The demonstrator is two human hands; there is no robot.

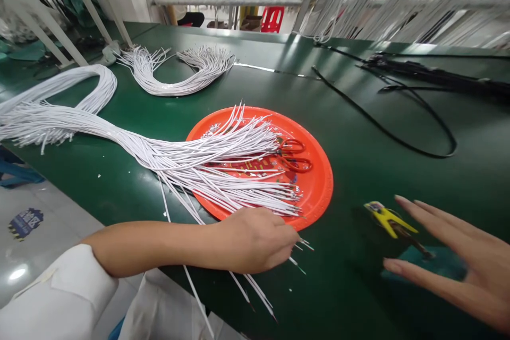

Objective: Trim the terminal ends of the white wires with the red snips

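While orange plate (319, 191) holds white wires (207, 162), scissors (295, 155), left hand (255, 241) pinches some; right hand (458, 265) spread, empty.

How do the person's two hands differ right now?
The left hand is closed, its fingers pinching white wires at the edge of the orange plate. The right hand is open, fingers spread, holding nothing. The left hand touches the wires, while the right hand hovers beside a yellow tool. Both are bare, over the green table.
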